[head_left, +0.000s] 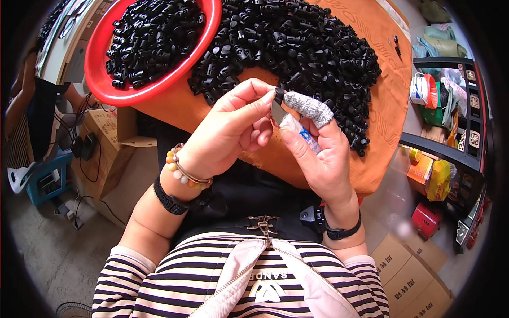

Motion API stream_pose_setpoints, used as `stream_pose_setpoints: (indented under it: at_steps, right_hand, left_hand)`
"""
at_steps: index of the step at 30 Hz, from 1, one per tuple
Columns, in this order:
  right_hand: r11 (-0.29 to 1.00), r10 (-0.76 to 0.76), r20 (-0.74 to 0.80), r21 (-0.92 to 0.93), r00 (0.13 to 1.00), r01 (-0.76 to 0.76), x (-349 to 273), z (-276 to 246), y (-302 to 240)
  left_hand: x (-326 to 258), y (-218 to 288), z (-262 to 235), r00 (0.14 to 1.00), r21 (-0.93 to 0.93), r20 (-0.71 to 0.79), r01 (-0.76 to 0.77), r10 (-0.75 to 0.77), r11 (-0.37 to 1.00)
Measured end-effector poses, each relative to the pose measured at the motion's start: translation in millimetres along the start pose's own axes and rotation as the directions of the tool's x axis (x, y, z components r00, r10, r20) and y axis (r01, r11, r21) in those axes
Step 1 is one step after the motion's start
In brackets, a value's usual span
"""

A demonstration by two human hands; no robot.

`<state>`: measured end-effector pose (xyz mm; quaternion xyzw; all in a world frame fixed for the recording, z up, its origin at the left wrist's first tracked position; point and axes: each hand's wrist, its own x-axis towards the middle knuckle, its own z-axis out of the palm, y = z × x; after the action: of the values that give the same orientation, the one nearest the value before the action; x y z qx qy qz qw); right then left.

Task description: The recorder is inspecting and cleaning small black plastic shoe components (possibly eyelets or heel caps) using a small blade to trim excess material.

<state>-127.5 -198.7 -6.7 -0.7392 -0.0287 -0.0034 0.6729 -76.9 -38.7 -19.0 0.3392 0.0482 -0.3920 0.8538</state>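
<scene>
Between the thumb and fingertips of my left hand (228,124) is a small black plastic part (279,95). My right hand (331,164) grips a small flat blade (277,112), its handle end wrapped in white and blue film (300,133). A grey knitted cover (310,107) sleeves my right index finger, which bends over toward the black part. The blade's edge lies close against the part; whether it cuts in cannot be made out. Just beyond my hands spreads a large heap of similar black parts (297,47).
The heap lies on an orange cloth (371,159) over the table. A red basin (212,32) of black parts stands at the far left. Cardboard boxes (106,132) and a blue stool (50,183) are at left; a black shelf rack (450,148) and flat cartons (408,270) at right.
</scene>
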Motion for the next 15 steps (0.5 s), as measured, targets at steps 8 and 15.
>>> stream_pose_setpoints:
  at_steps: [8, 15]
  right_hand:
    - [1.0, 0.0, 0.007, 0.018, 1.0, 0.0, 0.3, -1.4, -3.7]
    - [0.996, 0.037, 0.016, 0.08, 0.999, -0.038, 1.4, 1.3, -4.9]
  left_hand:
    - [-1.8, 2.8, 2.8, 1.0, 0.073, -0.017, -0.009, 0.01, 0.997]
    - [0.3, 1.1, 0.8, 0.998, 0.112, -0.062, -0.016, 0.024, 0.994]
